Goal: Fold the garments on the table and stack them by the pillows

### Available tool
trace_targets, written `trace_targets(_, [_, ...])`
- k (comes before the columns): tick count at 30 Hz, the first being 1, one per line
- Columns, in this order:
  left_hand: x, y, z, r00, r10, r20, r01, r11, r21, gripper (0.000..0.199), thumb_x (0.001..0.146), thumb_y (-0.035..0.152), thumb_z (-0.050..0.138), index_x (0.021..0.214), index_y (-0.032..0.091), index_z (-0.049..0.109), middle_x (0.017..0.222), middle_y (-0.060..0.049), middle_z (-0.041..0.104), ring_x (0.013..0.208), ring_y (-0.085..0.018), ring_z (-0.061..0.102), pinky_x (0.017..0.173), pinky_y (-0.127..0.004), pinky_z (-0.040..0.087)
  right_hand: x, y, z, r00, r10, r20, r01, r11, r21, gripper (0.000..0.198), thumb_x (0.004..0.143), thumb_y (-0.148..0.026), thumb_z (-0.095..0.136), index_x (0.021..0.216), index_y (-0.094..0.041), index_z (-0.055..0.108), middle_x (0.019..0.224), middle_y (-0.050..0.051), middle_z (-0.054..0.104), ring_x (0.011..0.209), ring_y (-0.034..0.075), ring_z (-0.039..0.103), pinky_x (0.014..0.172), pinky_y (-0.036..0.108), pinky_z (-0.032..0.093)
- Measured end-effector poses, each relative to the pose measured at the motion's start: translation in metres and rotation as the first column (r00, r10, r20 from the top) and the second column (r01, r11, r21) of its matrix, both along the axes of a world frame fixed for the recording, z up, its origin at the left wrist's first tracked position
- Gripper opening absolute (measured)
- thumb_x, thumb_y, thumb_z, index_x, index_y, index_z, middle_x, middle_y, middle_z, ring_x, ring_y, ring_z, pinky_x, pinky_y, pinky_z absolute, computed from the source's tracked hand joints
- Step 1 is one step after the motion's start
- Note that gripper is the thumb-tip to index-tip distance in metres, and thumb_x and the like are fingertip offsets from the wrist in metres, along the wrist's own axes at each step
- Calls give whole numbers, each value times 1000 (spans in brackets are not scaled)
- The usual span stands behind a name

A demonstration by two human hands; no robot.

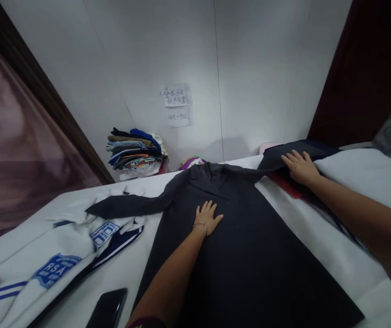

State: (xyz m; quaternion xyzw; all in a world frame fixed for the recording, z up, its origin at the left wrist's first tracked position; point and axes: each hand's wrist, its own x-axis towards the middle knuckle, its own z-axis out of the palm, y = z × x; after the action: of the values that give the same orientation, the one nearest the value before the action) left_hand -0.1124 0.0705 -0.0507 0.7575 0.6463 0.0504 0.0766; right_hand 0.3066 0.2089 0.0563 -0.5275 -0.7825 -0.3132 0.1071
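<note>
A long black coat (236, 250) lies spread over a white-covered surface, its collar toward the wall. My left hand (207, 218) rests on the coat's chest with fingers spread; a thin bracelet circles that wrist. Out to the right, my right hand (300, 167) lies flat with fingers apart on the end of one dark sleeve. The other sleeve (127, 206) stretches left, across part of a white garment with blue lettering. The coat's lower end runs out of view at the bottom.
A white garment with blue prints (58, 269) lies left. A black phone (108, 310) is at the front. Folded clothes (135, 152) are stacked by the wall, below paper notes (178, 105). White cloth (366, 173) and a red item (286, 186) lie right.
</note>
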Motion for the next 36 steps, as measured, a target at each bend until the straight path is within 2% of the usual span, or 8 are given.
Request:
trace_targets(4, [0, 0, 1, 1000, 1, 7, -1, 1000, -8, 73, 88, 67, 22, 146, 23, 32, 156, -5, 21, 144, -25, 12, 115, -52, 10, 19, 14, 1, 995, -98, 26, 100, 992, -71, 55, 83, -21, 40, 137, -11, 44, 138, 17, 47, 132, 32, 33, 101, 54, 28])
trace_targets(8, [0, -1, 2, 1000, 5, 15, -5, 1000, -5, 73, 87, 67, 23, 145, 24, 33, 156, -4, 21, 144, -25, 13, 115, -52, 10, 10, 24, -1, 994, -102, -25, 99, 990, -98, 52, 85, -27, 41, 134, -15, 48, 140, 17, 46, 132, 33, 32, 99, 56, 30])
trace_targets(11, [0, -2, 2, 1000, 4, 13, -4, 1000, 0, 72, 88, 67, 23, 145, 24, 33, 156, -4, 22, 144, -24, 13, 115, -52, 11, 1, 32, 2, 990, -114, -87, 105, 989, -105, 41, 85, -25, 38, 118, -19, 62, 134, 14, 52, 129, 33, 36, 97, 56, 30])
trace_targets(19, [0, 0, -1, 1000, 2, 18, -2, 1000, 3, 74, 87, 69, 22, 145, 24, 32, 156, -4, 21, 144, -24, 13, 115, -52, 10, -28, 39, 37, 978, -51, -204, 16, 986, -169, 35, 86, -24, 36, 100, -19, 68, 109, 10, 67, 113, 29, 53, 101, 53, 25])
trace_targets(24, [0, 0, -1, 1000, 2, 16, -2, 1000, 3, 74, 87, 69, 21, 145, 24, 33, 156, -4, 21, 144, -24, 12, 115, -52, 10, -64, 14, 73, 992, -7, -129, -28, 963, -268, 35, 90, -28, 35, 109, -16, 63, 95, 11, 69, 86, 24, 62, 80, 37, 42])
trace_targets(28, [0, -1, 1, 1000, 3, 10, -3, 1000, 4, 74, 87, 69, 22, 145, 24, 33, 156, -4, 22, 144, -23, 13, 115, -52, 11, -100, -14, 90, 999, 19, -44, -33, 936, -349, 31, 92, -30, 40, 110, -17, 61, 97, 13, 68, 82, 24, 62, 67, 32, 42])
trace_targets(33, [1, -2, 4, 1000, 4, 3, -4, 1000, -9, 73, 88, 68, 22, 145, 24, 32, 156, -4, 22, 144, -23, 12, 115, -51, 11, -143, -58, 80, 999, 28, 22, -16, 899, -437, 29, 86, -26, 44, 105, -15, 63, 94, 16, 68, 85, 27, 64, 65, 32, 43])
trace_targets(36, [1, -2, 4, 1000, 2, 3, -2, 1000, -12, 72, 88, 67, 22, 145, 24, 32, 156, -4, 21, 144, -24, 12, 115, -51, 10, -162, -91, 57, 996, 51, -67, -80, 818, -569, 33, 81, -21, 46, 109, -19, 64, 102, 13, 68, 92, 26, 64, 70, 31, 44])
